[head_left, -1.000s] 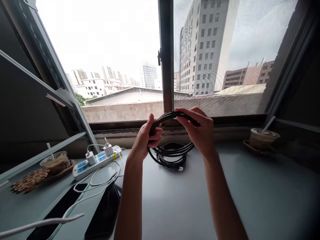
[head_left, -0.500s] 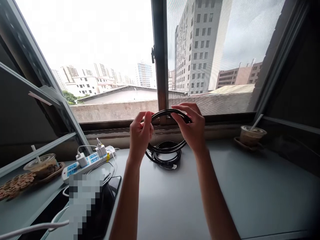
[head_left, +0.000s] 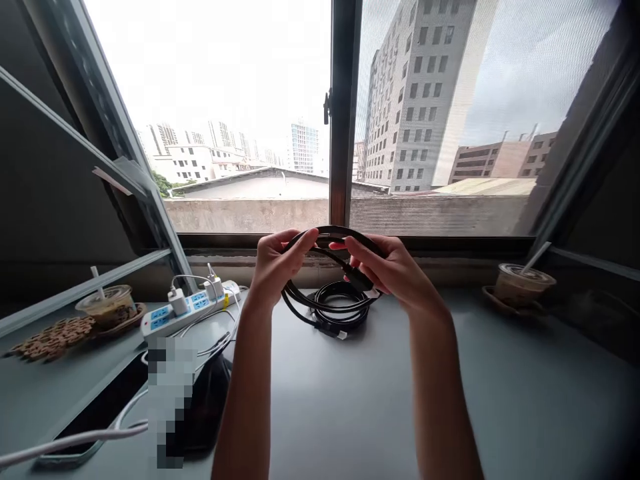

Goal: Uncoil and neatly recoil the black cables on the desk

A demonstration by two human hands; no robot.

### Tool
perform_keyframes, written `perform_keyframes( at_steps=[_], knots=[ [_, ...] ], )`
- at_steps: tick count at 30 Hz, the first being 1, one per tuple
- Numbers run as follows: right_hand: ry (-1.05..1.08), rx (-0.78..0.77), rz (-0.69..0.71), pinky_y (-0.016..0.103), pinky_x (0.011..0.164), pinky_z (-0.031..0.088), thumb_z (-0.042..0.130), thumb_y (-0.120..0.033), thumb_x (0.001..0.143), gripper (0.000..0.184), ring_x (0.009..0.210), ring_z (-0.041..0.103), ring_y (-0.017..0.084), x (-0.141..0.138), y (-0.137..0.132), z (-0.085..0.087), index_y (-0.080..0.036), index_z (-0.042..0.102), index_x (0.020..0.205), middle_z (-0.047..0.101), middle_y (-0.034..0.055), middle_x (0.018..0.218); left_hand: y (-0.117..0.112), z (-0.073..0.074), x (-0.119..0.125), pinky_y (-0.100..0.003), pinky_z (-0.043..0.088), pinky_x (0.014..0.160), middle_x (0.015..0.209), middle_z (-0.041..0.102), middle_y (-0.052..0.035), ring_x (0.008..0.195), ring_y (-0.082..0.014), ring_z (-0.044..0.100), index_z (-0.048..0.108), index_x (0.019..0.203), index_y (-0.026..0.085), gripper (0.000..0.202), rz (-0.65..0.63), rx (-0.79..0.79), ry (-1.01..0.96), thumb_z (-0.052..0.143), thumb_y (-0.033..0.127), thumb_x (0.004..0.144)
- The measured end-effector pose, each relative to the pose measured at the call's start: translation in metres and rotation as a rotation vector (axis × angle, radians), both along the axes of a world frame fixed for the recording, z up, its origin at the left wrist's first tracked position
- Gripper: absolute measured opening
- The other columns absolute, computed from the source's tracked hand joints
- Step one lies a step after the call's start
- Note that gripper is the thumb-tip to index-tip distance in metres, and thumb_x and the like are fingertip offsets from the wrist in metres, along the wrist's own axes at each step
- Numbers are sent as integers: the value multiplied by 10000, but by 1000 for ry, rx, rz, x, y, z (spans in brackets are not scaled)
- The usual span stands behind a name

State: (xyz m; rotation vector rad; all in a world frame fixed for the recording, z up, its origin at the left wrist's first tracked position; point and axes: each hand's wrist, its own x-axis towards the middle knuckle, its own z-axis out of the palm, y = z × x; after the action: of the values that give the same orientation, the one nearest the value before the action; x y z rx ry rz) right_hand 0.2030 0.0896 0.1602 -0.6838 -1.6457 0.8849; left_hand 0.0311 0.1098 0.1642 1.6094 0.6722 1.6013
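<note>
A coiled black cable point(head_left: 327, 307) is held up between my two hands, above the desk. My left hand point(head_left: 280, 267) is closed on the left side of the loops, thumb on top. On the opposite side my right hand point(head_left: 387, 267) grips the loops between thumb and fingers. A dark connector point(head_left: 357, 279) with a pale tip hangs inside the ring, close to my right fingers. Below and behind the held loops, a second black cable coil point(head_left: 350, 320) lies on the desk, partly hidden; a plug with a clear tip point(head_left: 341, 335) shows at its front.
A white power strip point(head_left: 190, 310) with chargers and white cords stands left, near a dark phone-like device point(head_left: 95, 413) and a pixelated patch. Lidded drink cups stand at left point(head_left: 110, 310) and right point(head_left: 523, 287). A wooden trivet point(head_left: 55, 339) lies far left. A window spans the back.
The view has shifted, so the scene sits further right. My right hand has turned and lowered around the coil, and a connector now shows inside the ring.
</note>
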Motion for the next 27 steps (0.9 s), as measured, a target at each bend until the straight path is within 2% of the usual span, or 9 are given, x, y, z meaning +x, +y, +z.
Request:
perform_keyframes(
  at_steps=[3, 5, 7, 9, 13, 16, 19, 24, 27],
  knots=[
    [80, 23, 21, 150, 300, 238, 617, -470, 779, 358, 373, 376, 24, 0, 0, 0, -203, 637, 1017, 502, -60, 573, -2, 1, -1, -192, 50, 339, 411, 218, 104, 355, -30, 120, 640, 787, 231, 199, -102, -63, -59, 694, 404, 706],
    [123, 88, -12, 148, 299, 252, 545, -501, 823, 402, 399, 415, 41, 0, 3, -1, -256, 588, 1139, 508, -52, 595, -2, 1, 0, -181, 44, 330, 413, 214, 114, 350, -34, 111, 614, 923, 256, 231, -168, -114, -97, 671, 387, 741],
    [154, 192, -46, 162, 304, 291, 430, -563, 857, 459, 428, 448, 62, 0, 7, -3, -285, 547, 1203, 529, -30, 639, 0, 0, 1, -172, 37, 319, 413, 208, 115, 346, -31, 102, 586, 858, 231, 166, -217, -171, -142, 637, 368, 779],
    [138, 348, -117, 180, 335, 360, 465, -557, 842, 468, 529, 521, 94, -1, 9, -4, -301, 527, 1227, 579, 4, 764, 4, 0, 3, -163, 37, 309, 414, 194, 111, 339, -24, 98, 521, 713, 199, 200, -259, -225, -197, 596, 353, 816],
    [-36, 679, -456, 197, 422, 450, 680, -322, 750, 270, 826, 597, 163, -6, 13, -7, -282, 663, 1017, 597, 50, 1066, 8, -1, 3, -151, 46, 296, 418, 187, 109, 313, -10, 119, 439, 628, 178, 298, -283, -279, -262, 537, 331, 864],
    [-96, 811, -610, 242, 505, 507, 672, -267, 763, 124, 843, 611, 175, -9, 18, -10, -274, 700, 884, 617, 39, 1067, 8, -1, -1, -139, 52, 293, 421, 195, 109, 301, -2, 145, 419, 616, 171, 309, -284, -288, -271, 512, 297, 883],
    [-166, 829, -695, 271, 566, 525, 683, -268, 758, 208, 861, 619, 189, -10, 22, -12, -284, 690, 965, 642, 29, 1034, 9, -1, -4, -131, 65, 284, 420, 195, 113, 292, -6, 147, 442, 654, 167, 287, -372, -346, -270, 433, 272, 920],
    [-155, 799, -782, 218, 412, 422, 680, -305, 759, 165, 720, 608, 152, -6, 26, -13, -260, 708, 915, 679, 12, 843, 10, -1, -6, -127, 47, 291, 423, 209, 114, 289, 3, 152, 478, 712, 156, 257, -400, -398, -208, 411, 272, 931],
    [-171, 743, -778, 209, 402, 437, 684, -340, 750, 203, 657, 613, 140, -1, 29, -15, -254, 704, 933, 684, -3, 774, 7, -1, -7, -118, 39, 325, 452, 221, 112, 310, 22, 158, 539, 807, 129, 234, -394, -355, -108, 414, 284, 929]
  ],
)
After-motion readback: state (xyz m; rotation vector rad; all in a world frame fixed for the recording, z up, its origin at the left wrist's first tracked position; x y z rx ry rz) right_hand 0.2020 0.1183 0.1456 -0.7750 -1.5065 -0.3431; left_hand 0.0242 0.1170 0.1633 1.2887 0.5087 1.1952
